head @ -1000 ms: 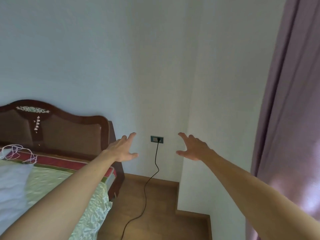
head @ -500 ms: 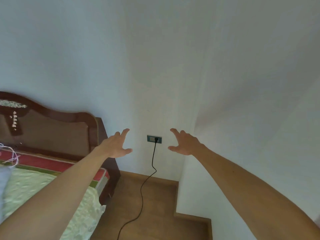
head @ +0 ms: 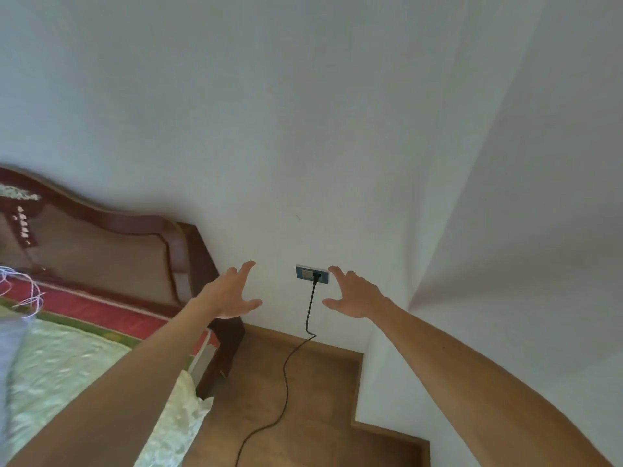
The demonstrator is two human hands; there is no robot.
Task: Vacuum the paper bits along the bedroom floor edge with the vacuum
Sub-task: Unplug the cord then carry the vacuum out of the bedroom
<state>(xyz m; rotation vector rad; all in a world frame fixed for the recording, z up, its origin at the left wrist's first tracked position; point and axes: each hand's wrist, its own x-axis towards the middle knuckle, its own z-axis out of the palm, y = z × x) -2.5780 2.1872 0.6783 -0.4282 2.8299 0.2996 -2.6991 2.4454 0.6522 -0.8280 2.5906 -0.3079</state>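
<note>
Hovering in front of the wall [head: 303,129], the left hand [head: 232,293] and the right hand [head: 357,294] are both released, with fingers spread, palms turned toward each other, and nothing held. Between them on the wall sits a socket [head: 305,274] with a black plug [head: 316,277] in it. The right hand's fingertips lie just beside the socket's edge, though I cannot tell whether they touch the wall. From the plug a black cord [head: 286,372] drops to the wooden floor [head: 303,409] and runs off the bottom of the view. To the left stands the bed [head: 67,365] with its dark headboard [head: 101,244]. The vacuum is out of view, and no paper bits show on the visible strip of floor. The cord probably leads to the vacuum. Such a machine should be rigid and fairly heavy, best taken by its handle, while the limp cord could snag on the bed.
</note>
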